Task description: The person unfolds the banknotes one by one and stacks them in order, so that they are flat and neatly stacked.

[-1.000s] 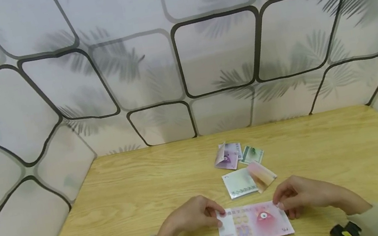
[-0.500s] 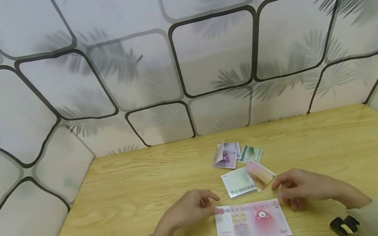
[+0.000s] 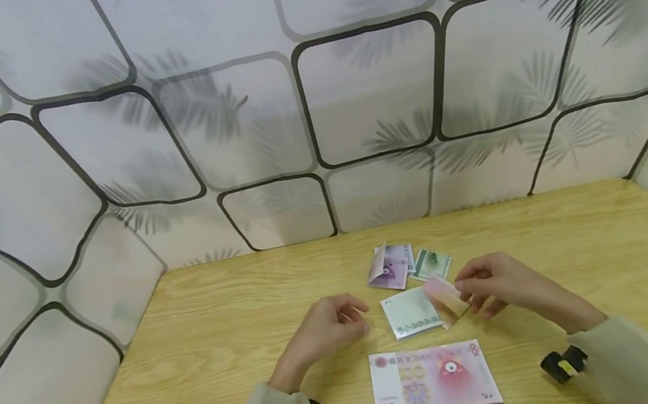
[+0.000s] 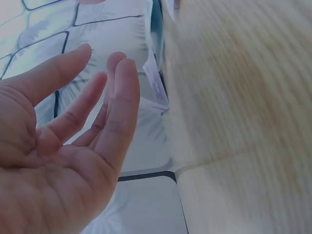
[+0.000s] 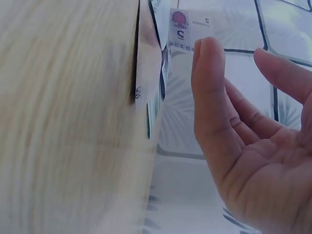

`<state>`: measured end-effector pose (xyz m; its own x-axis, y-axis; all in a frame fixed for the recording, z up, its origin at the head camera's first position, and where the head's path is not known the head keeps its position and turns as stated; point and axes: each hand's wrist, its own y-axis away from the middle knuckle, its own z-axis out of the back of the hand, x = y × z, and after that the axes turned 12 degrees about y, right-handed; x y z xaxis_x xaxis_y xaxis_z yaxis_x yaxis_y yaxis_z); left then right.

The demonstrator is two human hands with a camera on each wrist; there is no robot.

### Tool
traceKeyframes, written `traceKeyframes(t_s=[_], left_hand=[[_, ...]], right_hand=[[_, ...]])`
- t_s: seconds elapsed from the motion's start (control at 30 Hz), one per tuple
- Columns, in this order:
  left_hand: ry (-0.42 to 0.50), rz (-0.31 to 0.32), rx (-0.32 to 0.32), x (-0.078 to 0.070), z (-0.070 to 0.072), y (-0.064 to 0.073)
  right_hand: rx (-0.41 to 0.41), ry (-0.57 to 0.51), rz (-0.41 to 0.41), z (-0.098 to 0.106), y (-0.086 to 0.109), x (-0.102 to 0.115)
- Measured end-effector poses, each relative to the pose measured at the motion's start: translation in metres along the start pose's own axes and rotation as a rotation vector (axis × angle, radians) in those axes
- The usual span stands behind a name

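Note:
A pink 100 banknote lies flat and unfolded near the front of the wooden table, with neither hand on it. My left hand hovers to the left of the folded whitish-green banknote, fingers loosely bent and holding nothing; the left wrist view shows its palm bare. Beside the folded pink-orange banknote is my right hand, its fingertips close to that note's right edge. In the right wrist view, thumb and fingers stand apart with nothing between them. The pink-orange note overlaps the whitish-green one.
Farther back lie a folded purple banknote, its flap standing up, and a small folded green banknote. Behind the wooden table rises a patterned wall, which also runs along both sides.
Both hands have let go of the pink 100 banknote and moved away from me, the left beside the folded whitish-green note, the right to the pink-orange one. The 100 note stays flat.

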<state>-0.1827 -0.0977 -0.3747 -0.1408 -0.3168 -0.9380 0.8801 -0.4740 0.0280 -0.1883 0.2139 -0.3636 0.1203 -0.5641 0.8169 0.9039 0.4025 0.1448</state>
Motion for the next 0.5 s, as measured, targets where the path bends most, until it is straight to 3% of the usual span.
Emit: traceKeyframes(t_s=[0.5], left_hand=[[0.238, 0.170, -0.004, 0.004, -0.006, -0.021]], right_hand=[[0.008, -0.072, -0.059, -0.012, -0.014, 0.000]])
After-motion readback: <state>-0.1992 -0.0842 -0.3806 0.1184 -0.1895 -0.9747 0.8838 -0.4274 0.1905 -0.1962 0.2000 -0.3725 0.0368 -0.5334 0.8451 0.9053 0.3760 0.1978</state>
